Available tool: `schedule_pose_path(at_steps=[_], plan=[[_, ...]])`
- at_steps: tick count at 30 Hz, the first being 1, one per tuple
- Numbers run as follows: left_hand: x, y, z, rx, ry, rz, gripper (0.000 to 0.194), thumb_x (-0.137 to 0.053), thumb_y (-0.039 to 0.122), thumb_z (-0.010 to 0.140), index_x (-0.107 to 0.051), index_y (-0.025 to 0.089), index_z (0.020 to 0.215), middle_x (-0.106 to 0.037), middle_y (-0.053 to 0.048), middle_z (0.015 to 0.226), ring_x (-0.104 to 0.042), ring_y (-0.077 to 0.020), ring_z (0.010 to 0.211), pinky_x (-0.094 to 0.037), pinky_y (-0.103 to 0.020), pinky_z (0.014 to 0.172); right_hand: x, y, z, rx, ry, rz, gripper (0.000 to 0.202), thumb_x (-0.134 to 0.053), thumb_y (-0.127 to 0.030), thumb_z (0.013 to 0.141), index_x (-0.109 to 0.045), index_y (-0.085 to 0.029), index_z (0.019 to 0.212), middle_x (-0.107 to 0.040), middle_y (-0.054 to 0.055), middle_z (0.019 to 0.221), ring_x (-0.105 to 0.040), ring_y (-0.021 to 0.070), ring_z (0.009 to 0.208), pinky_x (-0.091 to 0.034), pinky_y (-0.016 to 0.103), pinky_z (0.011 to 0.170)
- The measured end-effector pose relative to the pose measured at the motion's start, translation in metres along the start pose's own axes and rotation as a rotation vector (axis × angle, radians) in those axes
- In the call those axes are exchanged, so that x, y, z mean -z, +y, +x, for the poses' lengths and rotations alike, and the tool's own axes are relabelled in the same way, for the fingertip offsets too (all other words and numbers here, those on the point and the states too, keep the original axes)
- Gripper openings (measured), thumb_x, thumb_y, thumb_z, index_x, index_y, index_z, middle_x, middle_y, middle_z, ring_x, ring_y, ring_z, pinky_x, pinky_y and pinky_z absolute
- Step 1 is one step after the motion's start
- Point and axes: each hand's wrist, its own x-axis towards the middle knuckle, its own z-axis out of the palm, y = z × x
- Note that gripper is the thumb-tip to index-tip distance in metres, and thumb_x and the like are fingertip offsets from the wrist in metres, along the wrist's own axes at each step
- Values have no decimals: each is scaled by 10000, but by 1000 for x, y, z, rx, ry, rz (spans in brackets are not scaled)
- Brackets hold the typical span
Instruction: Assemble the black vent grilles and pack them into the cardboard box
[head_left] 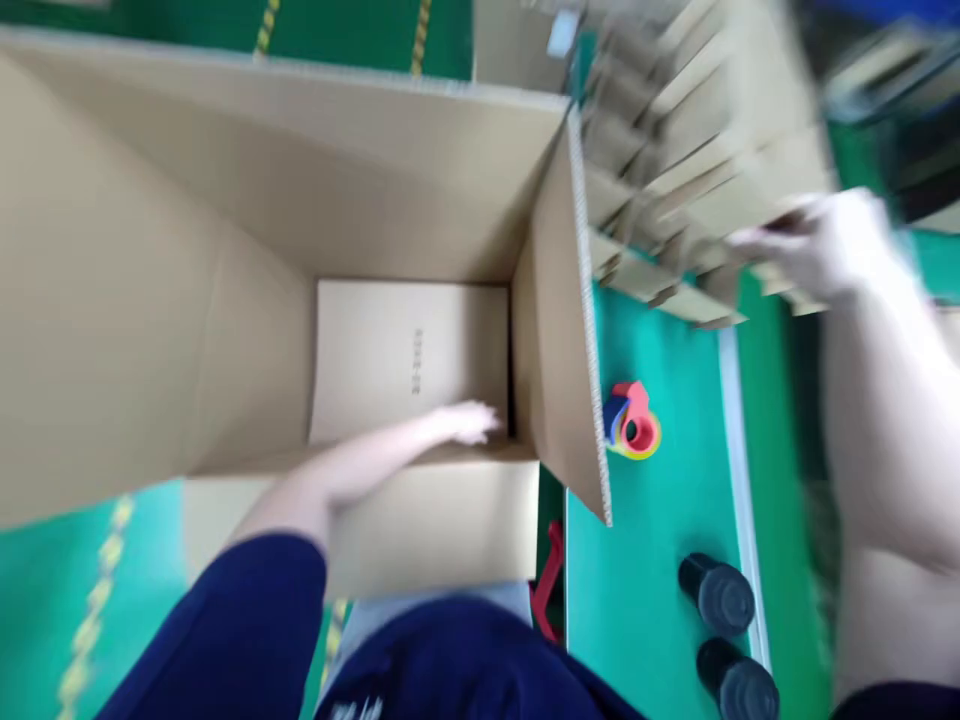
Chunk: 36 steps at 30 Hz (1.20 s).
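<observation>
Inside the big open carton (420, 180), got the left hand (469, 422) low over the printed cardboard panel (360, 360) on the bottom, near the closest right corner. Fingers stretched out, nothing visible in the grip. Can't say for sure if touching down or just hovering.

Way off to the other side, got the right hand (840, 245) up at the outer edge of the stacked cardboard pieces (697, 150). Pretty smeared, so can't tell whether pinching a piece, open, or only brushing against one.

Biggest worry: reaching both ways at once. Could easily snag an edge and drag several pieces along, thanks to such tight packing. Could then knock the tape dispenser (639, 400) across the green work surface (645, 530) with something sliding off the stack. Might also skew or buckle the panel by pressing on one corner only. Would watch the upright right-hand flap (570, 330) too: sticking up between both arms, easy to catch in a sideways swing, enough to bend inward or tug the carton crooked.
</observation>
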Motion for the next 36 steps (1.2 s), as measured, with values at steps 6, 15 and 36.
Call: schedule_pose_path(at_steps=[6,15,36], plan=[[1,-21,-71,95,244,-3,483,-503,345,921,-638,227,1369,-652,-129,1395,-627,-305,1260,-487,-447,1091,25,-60,-17,-20,10,10,272,-708,-365,944,-784,-105,974,-794,85,927,-739,214,882,-523,256,770],[11,-58,-180,299,598,-69,522,-470,588,870,-774,245,1120,-769,-113,1187,-724,-311,1111,-555,-441,1038,-12,-79,-28,-184,26,-195,178,-718,-232,896,-795,-159,1040,-786,121,1075,-730,257,1059,-527,268,899],[196,48,-337,280,1299,-467,458,-747,623,681,-736,239,930,-788,-94,1009,-731,-334,1046,-541,-488,1052,6,-238,-133,730,418,141,270,-536,-210,974,-750,-252,1132,-752,82,1028,-695,235,1034,-523,427,1033]])
